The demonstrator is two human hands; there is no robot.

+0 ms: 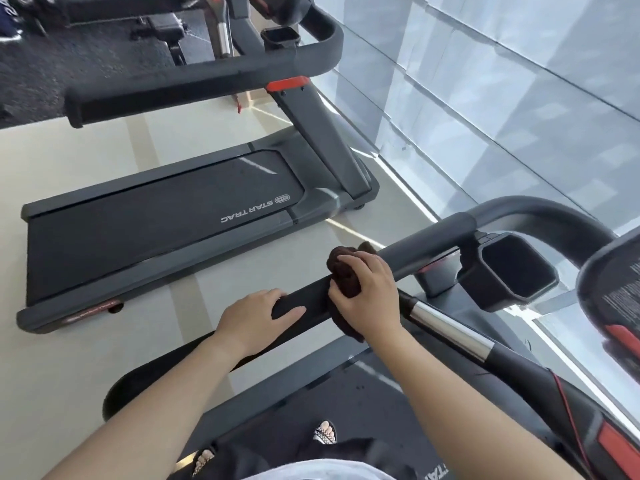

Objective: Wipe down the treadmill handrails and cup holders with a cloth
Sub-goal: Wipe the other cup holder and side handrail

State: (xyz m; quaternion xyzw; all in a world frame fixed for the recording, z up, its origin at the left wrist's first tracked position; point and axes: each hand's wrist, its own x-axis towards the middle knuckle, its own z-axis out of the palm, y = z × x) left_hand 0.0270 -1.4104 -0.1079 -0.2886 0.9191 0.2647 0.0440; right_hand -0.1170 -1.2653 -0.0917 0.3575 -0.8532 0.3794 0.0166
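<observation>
The person stands on a treadmill and works at its left handrail [408, 261]. The right hand [367, 296] is closed around a dark brown cloth [346, 271], wrapping it over the rail just short of the rail's free end. The left hand [256, 317] rests beside it on that free end, fingers curled over the top and thumb along the near side, holding the bar. Farther along the rail, toward the console, a square black cup holder [512, 271] hangs off its side, well apart from the cloth. A second treadmill [166, 223] stands on the pale floor to the left; its belt cover reads "STAR TRAC" in white letters, seen upside down.
</observation>
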